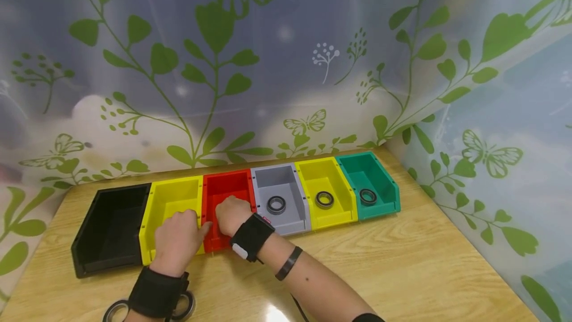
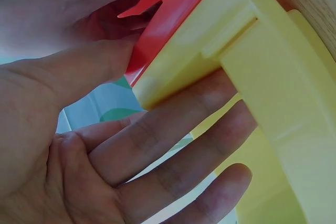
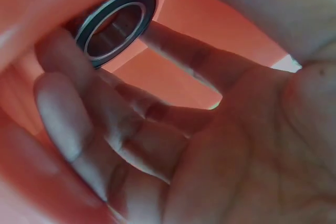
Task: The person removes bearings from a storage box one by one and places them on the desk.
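Note:
In the head view my left hand is at the wall between the left yellow bin and the red bin. It pinches the adjoining walls: the thumb lies on the red side and the fingers reach into the yellow bin. My right hand is inside the red bin. There, in the right wrist view, a ball bearing with a black seal sits at the fingertips. The fingers are loosely bent around its edge, and the thumb stays away from it.
Single bearings lie in the grey bin, the right yellow bin and the green bin. At the row's left end stands a black bin. More bearings lie on the wooden table by my left wrist. A patterned curtain hangs behind.

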### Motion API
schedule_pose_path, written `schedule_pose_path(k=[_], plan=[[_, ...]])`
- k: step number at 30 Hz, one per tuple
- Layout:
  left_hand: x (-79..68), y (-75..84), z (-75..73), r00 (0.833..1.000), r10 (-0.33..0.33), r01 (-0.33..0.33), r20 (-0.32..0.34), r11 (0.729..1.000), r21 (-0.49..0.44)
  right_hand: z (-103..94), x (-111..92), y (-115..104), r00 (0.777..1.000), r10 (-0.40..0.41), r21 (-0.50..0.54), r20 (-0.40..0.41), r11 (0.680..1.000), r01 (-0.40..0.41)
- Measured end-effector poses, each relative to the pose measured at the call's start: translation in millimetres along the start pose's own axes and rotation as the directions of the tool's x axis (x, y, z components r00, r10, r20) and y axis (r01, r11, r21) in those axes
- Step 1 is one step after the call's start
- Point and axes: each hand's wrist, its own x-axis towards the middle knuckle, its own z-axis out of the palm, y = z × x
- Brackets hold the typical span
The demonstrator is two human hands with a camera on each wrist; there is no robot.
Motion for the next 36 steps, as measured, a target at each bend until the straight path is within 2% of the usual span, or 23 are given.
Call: schedule_pose_path(k=[9, 20, 22, 29, 36], plan=[[1.8, 0.3, -1.0, 1.000, -0.011, 0.012, 0.017, 1.000, -0.012, 5.4, 2.4, -3.1, 1.000, 0.023, -0.042, 0.009, 0.999, -0.022], [2.1, -2.1, 0.6, 1.000, -0.006, 0.006, 0.012, 1.000, -0.009, 4.8, 8.7, -3.8, 0.997, 0.033, -0.052, 0.071, 0.998, -0.029], [1.8, -2.0, 0.0, 1.000, -0.002, 0.002, 0.012, 1.000, -0.004, 2.3, 6.7, -1.8, 0.998, 0.017, -0.029, 0.066, 0.999, -0.015], [1.2, -1.5, -1.2, 1.000, 0.004, -0.004, 0.001, 1.000, 0.005, -12.0, -8.0, 10.3, 0.994, -0.102, 0.031, -0.050, 0.994, 0.104], [1.1, -1.8, -0.1, 1.000, 0.001, -0.001, 0.005, 1.000, -0.010, -29.7, -29.3, 26.1, 0.978, -0.198, 0.179, -0.072, 0.962, 0.208]])
